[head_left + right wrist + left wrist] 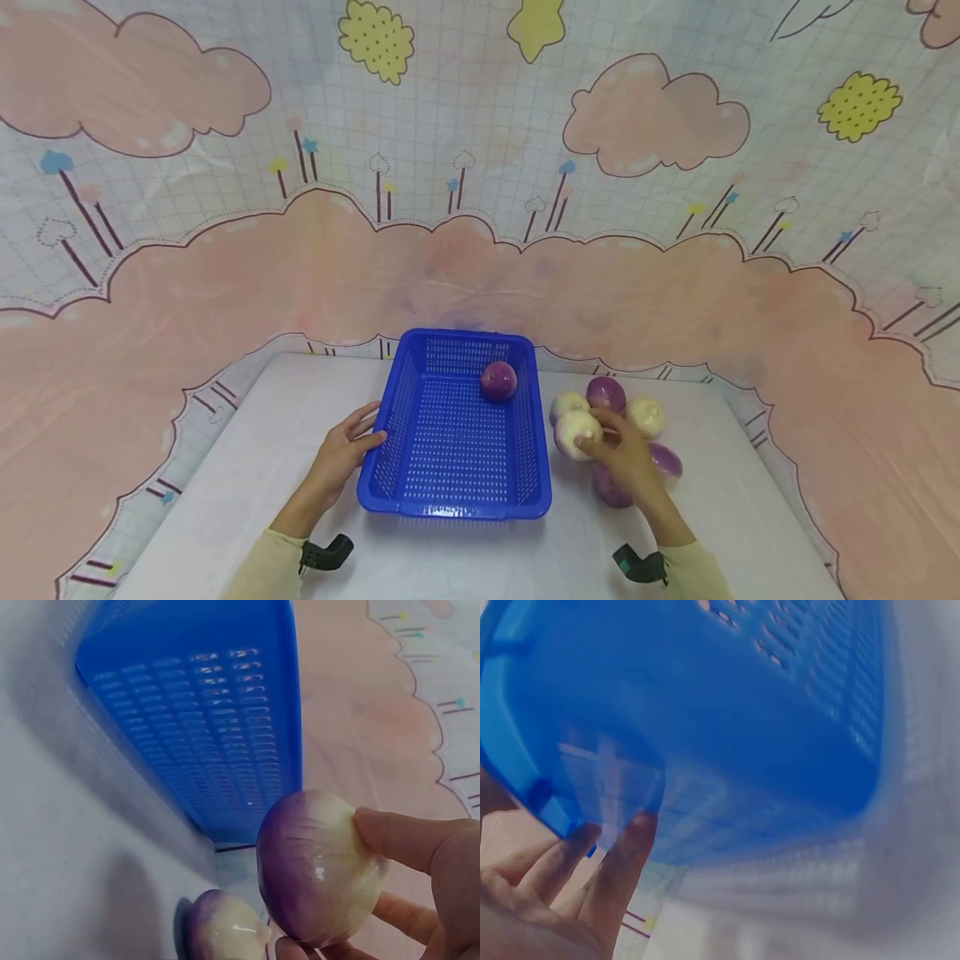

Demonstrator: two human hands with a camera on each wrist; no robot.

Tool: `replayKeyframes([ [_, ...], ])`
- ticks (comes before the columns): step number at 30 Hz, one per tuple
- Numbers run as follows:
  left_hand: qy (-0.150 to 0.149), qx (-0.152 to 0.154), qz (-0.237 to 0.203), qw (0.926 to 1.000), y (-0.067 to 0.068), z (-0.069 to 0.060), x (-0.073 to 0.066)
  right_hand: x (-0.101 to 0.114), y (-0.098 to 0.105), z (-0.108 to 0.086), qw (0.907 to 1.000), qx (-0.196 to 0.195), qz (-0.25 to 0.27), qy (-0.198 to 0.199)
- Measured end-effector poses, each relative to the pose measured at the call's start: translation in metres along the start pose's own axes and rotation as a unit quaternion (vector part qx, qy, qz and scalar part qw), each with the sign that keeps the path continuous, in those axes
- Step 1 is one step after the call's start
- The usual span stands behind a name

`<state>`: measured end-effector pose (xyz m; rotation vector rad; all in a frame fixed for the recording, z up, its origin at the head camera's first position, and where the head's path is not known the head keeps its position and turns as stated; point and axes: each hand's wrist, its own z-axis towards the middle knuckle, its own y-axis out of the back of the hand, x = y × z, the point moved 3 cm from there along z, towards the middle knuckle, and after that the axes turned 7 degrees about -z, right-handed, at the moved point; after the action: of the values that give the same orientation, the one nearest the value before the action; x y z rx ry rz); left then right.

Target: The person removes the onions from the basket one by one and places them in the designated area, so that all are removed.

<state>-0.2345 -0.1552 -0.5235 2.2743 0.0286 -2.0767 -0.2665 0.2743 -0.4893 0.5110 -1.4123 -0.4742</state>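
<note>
A blue perforated plastic basket [457, 508] stands on the white table, with one purple turnip [498, 382] inside near its far right corner. At its left rim, my left hand [339, 458] grips the basket, thumb over the edge and fingers against the outer wall [757, 735]. To the right of the basket, my right hand [626, 454] holds a purple-and-white turnip [319, 866] between thumb and fingers. Around that hand lie several more turnips, among them a purple one [606, 393], a whitish one [646, 417] and another purple one [665, 461].
The white tabletop [217, 467] reaches to a patterned cloth backdrop [450, 275] behind it. Black wrist mounts [327, 552] sit at both cuffs. In the right wrist view, another turnip [223, 926] lies on the table below the held one.
</note>
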Motion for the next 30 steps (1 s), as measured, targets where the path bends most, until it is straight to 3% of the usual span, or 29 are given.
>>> replayKeyframes([
  [10, 0.002, -0.013, -0.012, 0.9998, 0.002, -0.003, -0.003, 0.004, -0.008, -0.001, 0.9994, 0.007, -0.032, -0.012],
  [19, 0.005, -0.013, -0.002, 0.9999, 0.008, -0.004, -0.005, 0.005, -0.026, 0.001, 0.9962, -0.013, -0.079, 0.034],
  [30, 0.009, -0.016, -0.004, 0.9998, 0.012, -0.003, -0.004, 0.0, -0.039, 0.005, 0.9884, 0.01, -0.151, 0.014],
])
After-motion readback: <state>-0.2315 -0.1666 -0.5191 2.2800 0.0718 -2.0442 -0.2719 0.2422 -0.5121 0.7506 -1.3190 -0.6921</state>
